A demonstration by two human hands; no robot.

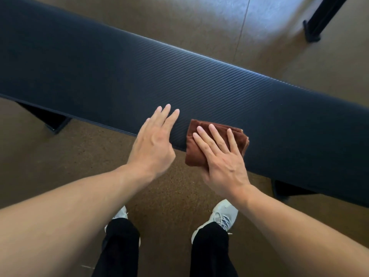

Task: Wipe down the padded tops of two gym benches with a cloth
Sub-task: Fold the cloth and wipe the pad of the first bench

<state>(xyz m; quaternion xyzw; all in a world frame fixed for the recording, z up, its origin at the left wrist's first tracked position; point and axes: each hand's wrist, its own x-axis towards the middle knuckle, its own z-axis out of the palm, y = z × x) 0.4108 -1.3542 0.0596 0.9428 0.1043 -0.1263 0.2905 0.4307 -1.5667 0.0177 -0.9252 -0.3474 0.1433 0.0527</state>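
The surface (179, 76), a dark ribbed bench pad, runs out of the picture at both the left and right edges, so neither end shows. Its frame is mostly hidden beneath the padding; only a dark leg (54, 120) on the left and another leg (283, 189) on the right peek out. The right hand (223, 160) covers much of the folded brown cloth (199, 142), and the cloth's near end hangs past the pad's edge under the palm. The left hand (153, 142) hides its own thumb. A black stand (319, 23) at the top right is cut off by the edge. Both forearms leave the picture at the bottom corners.
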